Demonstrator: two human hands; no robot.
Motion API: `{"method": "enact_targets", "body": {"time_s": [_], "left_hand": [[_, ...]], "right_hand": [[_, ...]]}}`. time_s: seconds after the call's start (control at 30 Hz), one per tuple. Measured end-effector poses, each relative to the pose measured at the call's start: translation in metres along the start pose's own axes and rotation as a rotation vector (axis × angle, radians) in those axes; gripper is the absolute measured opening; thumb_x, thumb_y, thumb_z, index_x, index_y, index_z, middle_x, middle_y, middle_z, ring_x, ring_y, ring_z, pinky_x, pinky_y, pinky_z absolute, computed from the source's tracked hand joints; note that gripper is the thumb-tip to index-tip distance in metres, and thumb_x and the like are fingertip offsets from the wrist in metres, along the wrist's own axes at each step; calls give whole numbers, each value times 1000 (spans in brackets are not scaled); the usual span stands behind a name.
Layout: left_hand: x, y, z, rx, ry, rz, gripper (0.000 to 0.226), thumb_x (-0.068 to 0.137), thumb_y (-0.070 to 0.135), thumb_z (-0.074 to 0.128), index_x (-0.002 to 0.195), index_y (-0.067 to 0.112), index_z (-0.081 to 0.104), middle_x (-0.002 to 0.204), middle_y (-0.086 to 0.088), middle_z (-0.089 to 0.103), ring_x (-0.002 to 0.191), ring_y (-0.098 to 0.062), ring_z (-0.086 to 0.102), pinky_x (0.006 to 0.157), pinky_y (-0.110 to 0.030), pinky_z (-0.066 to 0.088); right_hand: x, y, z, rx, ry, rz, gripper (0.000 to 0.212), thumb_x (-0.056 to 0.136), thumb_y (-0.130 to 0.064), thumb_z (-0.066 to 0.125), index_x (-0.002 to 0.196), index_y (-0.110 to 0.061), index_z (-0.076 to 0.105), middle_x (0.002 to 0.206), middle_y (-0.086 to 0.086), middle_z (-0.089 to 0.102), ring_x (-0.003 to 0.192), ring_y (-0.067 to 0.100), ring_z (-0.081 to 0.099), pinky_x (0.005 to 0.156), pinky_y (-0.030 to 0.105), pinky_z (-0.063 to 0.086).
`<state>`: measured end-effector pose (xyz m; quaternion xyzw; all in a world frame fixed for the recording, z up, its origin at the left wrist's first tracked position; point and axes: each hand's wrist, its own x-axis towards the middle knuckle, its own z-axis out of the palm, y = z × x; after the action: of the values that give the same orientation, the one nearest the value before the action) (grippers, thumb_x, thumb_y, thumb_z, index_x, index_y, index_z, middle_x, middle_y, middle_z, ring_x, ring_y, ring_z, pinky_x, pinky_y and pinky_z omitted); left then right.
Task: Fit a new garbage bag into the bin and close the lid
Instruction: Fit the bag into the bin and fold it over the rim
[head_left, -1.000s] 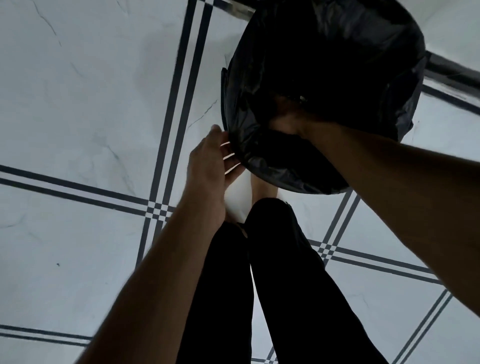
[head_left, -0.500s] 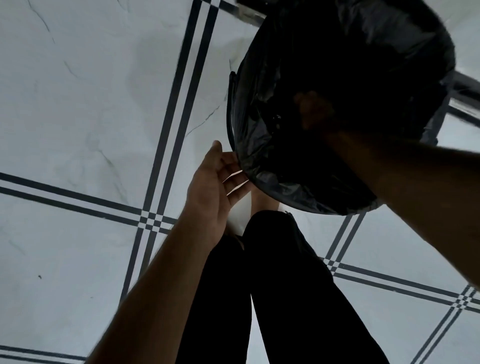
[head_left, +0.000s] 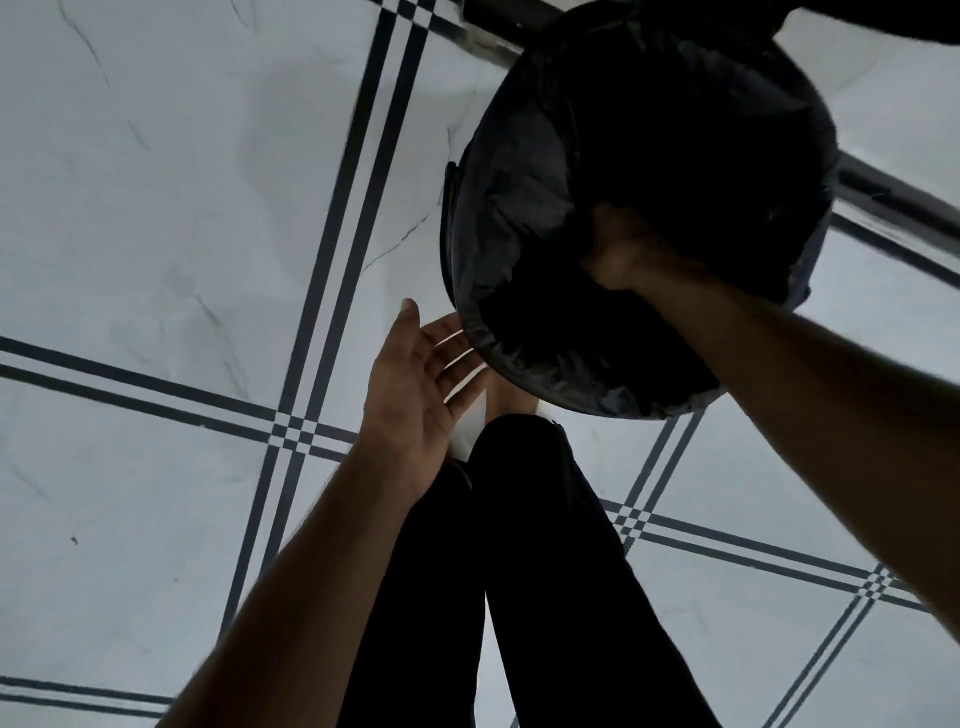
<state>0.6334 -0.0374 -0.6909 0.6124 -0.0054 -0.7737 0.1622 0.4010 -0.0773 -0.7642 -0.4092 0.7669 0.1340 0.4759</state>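
A round dark bin (head_left: 451, 244) stands on the floor ahead of my feet, lined with a black garbage bag (head_left: 524, 208) whose edge folds over the rim. My right hand (head_left: 621, 249) reaches down inside the bag, fingers buried in the dark plastic; their pose is hidden. My left hand (head_left: 421, 395) sits just outside the bin's near-left rim, palm up and fingers straight, fingertips at the bag's folded edge. No lid can be made out for sure.
White marble floor tiles (head_left: 156, 208) with dark double lines surround the bin. My legs in black trousers (head_left: 519, 571) stand right below the bin. A dark bar (head_left: 893, 202) crosses behind it, and a dark shape (head_left: 883, 15) fills the top right corner.
My right hand has pushed deeper into the bag and shifted within it. My left hand has opened its palm upward beside the rim. The view has tilted a little.
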Motion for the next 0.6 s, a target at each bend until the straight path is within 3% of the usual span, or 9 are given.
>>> {"method": "enact_targets", "body": {"time_s": [0.07,0.17,0.23,0.3,0.37,0.43,0.5,0.6], "left_hand": [[-10,1,5,-13,36,-6,50,100,55,42,112,14,68,112,-6,74,114,-22,68,104,-40,50],[-23,2,17,-45,53,-24,57,99,59,38,121,13,64,121,-9,71,116,-23,67,104,-42,50],[-27,1,24,-59,71,-37,63,98,63,35,128,12,60,123,-10,70,114,-24,68,103,-44,50],[-31,-1,30,-82,86,-58,67,97,65,34,130,12,58,123,-11,70,112,-25,68,103,-46,49],[-34,-5,34,-102,87,-71,68,97,66,33,129,12,59,123,-10,70,113,-25,68,103,-47,50],[-36,-6,36,-108,89,-62,66,97,65,33,124,13,63,122,-9,71,115,-23,67,103,-44,50],[-35,-6,38,-109,108,-51,63,98,63,34,119,13,66,120,-8,71,116,-23,65,104,-43,49],[-32,-5,39,-104,133,-38,61,99,61,34,111,12,68,118,-8,72,116,-23,65,108,-45,46]], "right_hand": [[-37,0,-9,83,89,-69,30,96,-6,47,123,-6,60,122,14,63,113,30,60,84,25,46],[-98,3,-6,417,423,-181,30,90,-9,51,113,-19,67,111,0,68,101,13,65,88,19,49],[-140,9,7,582,732,-105,34,86,-12,51,116,-24,61,112,-5,59,101,12,60,89,23,49],[-176,13,17,783,921,75,36,84,-17,52,117,-30,52,114,-9,51,107,17,55,90,31,50],[-193,22,31,1092,870,344,34,89,-23,55,122,-28,47,119,-5,53,113,20,56,90,33,52],[-196,28,41,1514,602,550,39,93,-35,53,130,-23,47,121,3,62,113,23,63,89,33,54],[-197,31,44,1847,414,571,46,93,-44,50,132,-20,53,120,9,67,108,24,68,91,40,55],[-193,30,44,2046,355,557,52,92,-52,47,125,-13,60,119,10,68,109,24,67,95,43,53]]}}
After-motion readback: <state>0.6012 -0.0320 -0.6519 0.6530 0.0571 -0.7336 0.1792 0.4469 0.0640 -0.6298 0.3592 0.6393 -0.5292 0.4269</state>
